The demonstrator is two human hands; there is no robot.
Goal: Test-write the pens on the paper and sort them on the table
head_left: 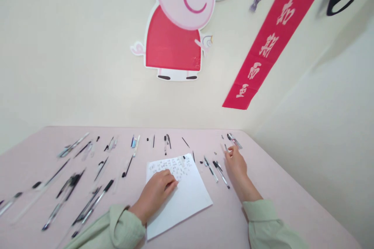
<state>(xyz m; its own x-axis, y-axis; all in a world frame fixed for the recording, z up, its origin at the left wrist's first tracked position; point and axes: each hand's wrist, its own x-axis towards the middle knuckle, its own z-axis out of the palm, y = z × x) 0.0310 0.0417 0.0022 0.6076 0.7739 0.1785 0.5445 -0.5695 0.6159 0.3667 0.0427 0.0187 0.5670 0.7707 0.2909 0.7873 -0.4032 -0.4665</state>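
Left hand (156,194) rests loosely curled on the written sheet (189,202), pinning it to the table (277,202). Right hand (237,165) is open and grips nothing, fingertips at a small pen part (225,148) — lifting it would call for a fine pinch.

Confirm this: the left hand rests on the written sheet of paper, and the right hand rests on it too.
One point is wrong. The left hand does rest on the sheet of paper, but the right hand is off it, on the pink table to its right, reaching the pen pieces near the far edge. The head view shows it.
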